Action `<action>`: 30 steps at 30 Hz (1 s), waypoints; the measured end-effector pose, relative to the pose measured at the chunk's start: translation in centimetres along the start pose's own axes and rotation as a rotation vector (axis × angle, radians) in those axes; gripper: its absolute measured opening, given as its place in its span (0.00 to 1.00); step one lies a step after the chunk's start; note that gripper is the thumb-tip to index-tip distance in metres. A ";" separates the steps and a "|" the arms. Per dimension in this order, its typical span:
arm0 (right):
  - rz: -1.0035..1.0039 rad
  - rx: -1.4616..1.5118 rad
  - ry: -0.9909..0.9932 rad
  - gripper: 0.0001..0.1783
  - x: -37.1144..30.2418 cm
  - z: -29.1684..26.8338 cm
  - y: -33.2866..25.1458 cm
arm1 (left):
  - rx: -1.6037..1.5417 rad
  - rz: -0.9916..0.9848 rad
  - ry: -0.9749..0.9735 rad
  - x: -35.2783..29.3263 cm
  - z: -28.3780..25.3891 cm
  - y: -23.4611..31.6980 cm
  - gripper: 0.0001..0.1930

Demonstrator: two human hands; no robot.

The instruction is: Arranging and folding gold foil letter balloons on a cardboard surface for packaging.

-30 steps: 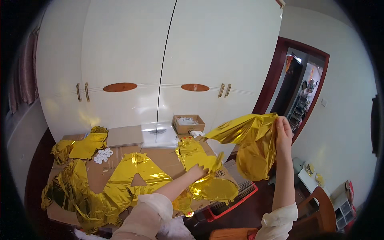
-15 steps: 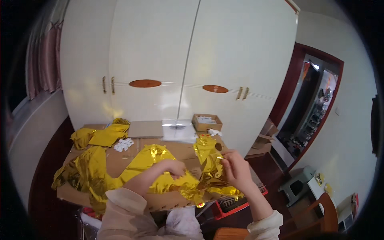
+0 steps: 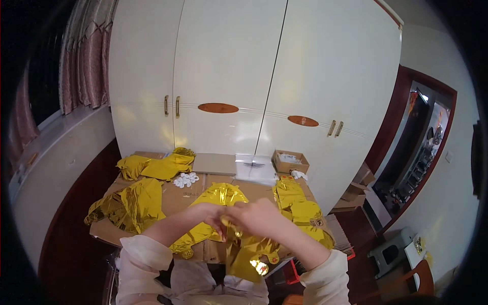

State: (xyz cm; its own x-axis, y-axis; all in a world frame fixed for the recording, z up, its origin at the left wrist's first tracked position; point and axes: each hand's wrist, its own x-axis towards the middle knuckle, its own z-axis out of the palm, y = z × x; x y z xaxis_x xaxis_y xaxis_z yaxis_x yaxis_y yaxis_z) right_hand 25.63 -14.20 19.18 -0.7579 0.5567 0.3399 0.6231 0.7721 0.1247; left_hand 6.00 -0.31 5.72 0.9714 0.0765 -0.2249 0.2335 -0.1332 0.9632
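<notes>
My left hand [image 3: 215, 218] and my right hand [image 3: 252, 216] meet over the near middle of a cardboard-covered table, both with closed fingers. Between them they grip a flat, uninflated gold foil balloon [image 3: 247, 259], which hangs down over the table's near edge toward my lap. My right hand partly covers the left fingertips. Beneath my left forearm lies another gold foil balloon [image 3: 223, 192], spread flat. A crumpled gold foil piece [image 3: 140, 203] rests on the left, and folded gold foil pieces [image 3: 291, 193] lie on the right.
At the back are more gold foil [image 3: 170, 165], a heap of small white pieces [image 3: 185, 180], a clear plastic sheet [image 3: 256, 169] and a small cardboard box [image 3: 291, 160]. A white wardrobe [image 3: 223, 61] stands behind the table. A grey stool [image 3: 390, 251] is at right.
My right hand has moved left to meet my left hand, bringing foil up off the table. The gold foil now hangs between my hands. The view has shifted, so the scene appears farther right.
</notes>
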 end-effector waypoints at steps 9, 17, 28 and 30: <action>-0.191 0.174 -0.058 0.05 -3.3 -0.8 -6.5 | -0.037 -0.222 -0.287 1.5 6.0 -2.7 0.19; -0.072 -0.099 0.105 0.09 -5.2 -2.0 -10.1 | -0.081 -0.095 0.465 -0.8 6.9 7.8 0.19; 0.038 -0.114 0.246 0.17 -3.5 7.2 -9.0 | -0.106 0.316 1.146 -6.6 5.4 1.4 0.16; 0.059 -0.054 0.172 0.16 -3.1 10.7 -7.9 | -0.086 0.165 1.174 -6.1 4.4 -3.1 0.15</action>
State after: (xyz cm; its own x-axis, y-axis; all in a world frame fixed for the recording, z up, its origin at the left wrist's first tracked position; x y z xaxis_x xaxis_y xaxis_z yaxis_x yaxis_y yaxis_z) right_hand 20.98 -18.71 7.21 -0.6785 0.5363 0.5021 0.6786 0.7194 0.1485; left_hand -0.44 -4.75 3.47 0.3443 0.9295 0.1322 0.0618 -0.1629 0.9847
